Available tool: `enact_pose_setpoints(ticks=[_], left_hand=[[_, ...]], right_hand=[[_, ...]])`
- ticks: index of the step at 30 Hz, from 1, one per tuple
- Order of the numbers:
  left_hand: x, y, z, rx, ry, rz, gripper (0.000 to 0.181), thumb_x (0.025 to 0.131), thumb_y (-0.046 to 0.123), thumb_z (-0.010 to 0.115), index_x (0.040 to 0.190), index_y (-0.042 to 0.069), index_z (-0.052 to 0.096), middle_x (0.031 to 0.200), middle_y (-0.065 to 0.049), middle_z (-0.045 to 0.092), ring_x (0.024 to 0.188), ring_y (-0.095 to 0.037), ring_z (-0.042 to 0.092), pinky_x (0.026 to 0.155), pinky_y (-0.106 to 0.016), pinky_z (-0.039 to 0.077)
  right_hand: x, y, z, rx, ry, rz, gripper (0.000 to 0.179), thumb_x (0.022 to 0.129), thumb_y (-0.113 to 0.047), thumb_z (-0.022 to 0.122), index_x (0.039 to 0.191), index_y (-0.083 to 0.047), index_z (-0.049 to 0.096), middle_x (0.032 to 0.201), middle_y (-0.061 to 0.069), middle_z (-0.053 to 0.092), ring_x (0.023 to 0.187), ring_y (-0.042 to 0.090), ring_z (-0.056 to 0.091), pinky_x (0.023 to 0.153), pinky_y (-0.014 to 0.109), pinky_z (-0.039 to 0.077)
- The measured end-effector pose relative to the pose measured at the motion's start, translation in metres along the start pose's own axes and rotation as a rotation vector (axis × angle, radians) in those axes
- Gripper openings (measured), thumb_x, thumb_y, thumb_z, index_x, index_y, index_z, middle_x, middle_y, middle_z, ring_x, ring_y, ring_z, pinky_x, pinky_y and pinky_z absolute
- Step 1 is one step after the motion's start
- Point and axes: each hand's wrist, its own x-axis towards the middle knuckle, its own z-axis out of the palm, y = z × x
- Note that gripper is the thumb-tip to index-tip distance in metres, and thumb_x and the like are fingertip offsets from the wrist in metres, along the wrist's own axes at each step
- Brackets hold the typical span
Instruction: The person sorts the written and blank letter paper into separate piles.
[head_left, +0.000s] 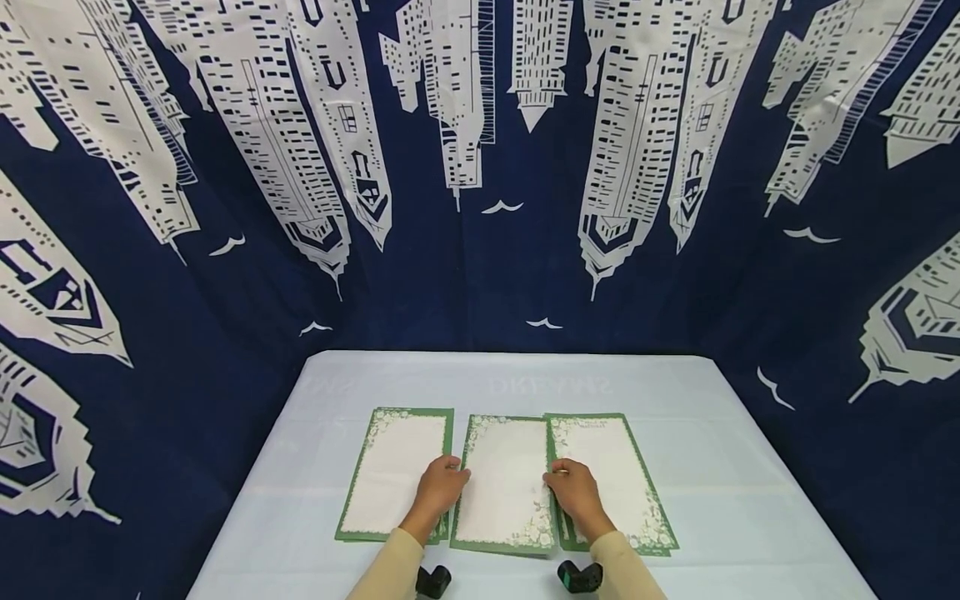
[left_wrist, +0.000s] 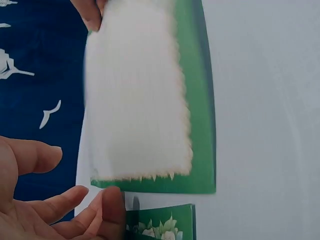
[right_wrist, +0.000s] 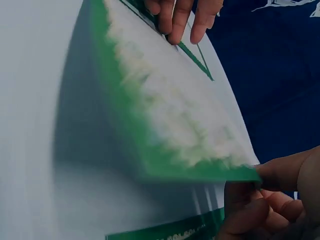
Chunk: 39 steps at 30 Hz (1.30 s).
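Note:
Three stacks or sheets of green-bordered, flower-printed paper lie side by side. My right hand [head_left: 573, 492] pinches the right edge of the middle sheet of paper [head_left: 502, 483]; in the right wrist view the thumb [right_wrist: 282, 170] is over that edge with fingers below. The sheet is lifted a little and casts a shadow. My left hand [head_left: 438, 487] is at its left edge, over the right side of the left paper [head_left: 393, 475]. In the left wrist view its thumb stands apart from its fingers [left_wrist: 112, 207], which are by the sheet's edge. The right paper [head_left: 607, 467] lies under my right hand.
The papers lie on a table with a white cloth [head_left: 300, 475]. A navy curtain with white printed buildings [head_left: 457, 283] surrounds its back and sides. Small black devices [head_left: 580, 577] show below both wrists.

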Motion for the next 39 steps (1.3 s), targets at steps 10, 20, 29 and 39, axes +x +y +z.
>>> enact_pose_setpoints(ticks=[10,20,29,39], left_hand=[[-0.004,-0.003,-0.012,0.111,0.060,0.097,0.035,0.095,0.011,0.066,0.123,-0.012,0.063,0.109,-0.025,0.069,0.099,-0.039,0.067,0.081,-0.051,0.055],[-0.003,-0.013,-0.047,-0.017,0.115,0.058,0.028,0.094,0.002,0.066,0.119,-0.007,0.069,0.095,-0.009,0.071,0.073,-0.016,0.062,0.065,-0.035,0.052],[-0.002,-0.030,-0.091,0.063,0.229,0.032,0.025,0.092,0.003,0.068,0.117,-0.003,0.072,0.091,-0.007,0.072,0.067,-0.016,0.060,0.060,-0.034,0.049],[-0.005,-0.050,-0.133,0.172,0.313,0.012,0.026,0.092,0.002,0.066,0.116,-0.006,0.071,0.094,-0.014,0.073,0.077,-0.025,0.066,0.065,-0.038,0.052]], right_hand=[[0.001,-0.002,0.003,0.115,-0.028,0.004,0.033,0.097,-0.009,0.066,0.123,0.011,0.063,0.106,0.019,0.070,0.086,0.022,0.067,0.065,0.036,0.055],[0.007,-0.022,0.022,0.118,-0.069,-0.062,0.032,0.100,-0.012,0.063,0.124,0.009,0.064,0.106,0.016,0.070,0.084,0.020,0.065,0.066,0.035,0.053],[0.019,-0.049,0.068,0.062,-0.090,-0.136,0.010,0.095,-0.006,0.063,0.091,-0.001,0.070,0.068,-0.002,0.055,0.062,0.013,0.049,0.059,0.030,0.042],[0.026,-0.068,0.116,0.003,-0.176,-0.174,0.009,0.087,0.000,0.059,0.080,-0.002,0.065,0.062,-0.003,0.052,0.060,0.014,0.047,0.056,0.028,0.039]])
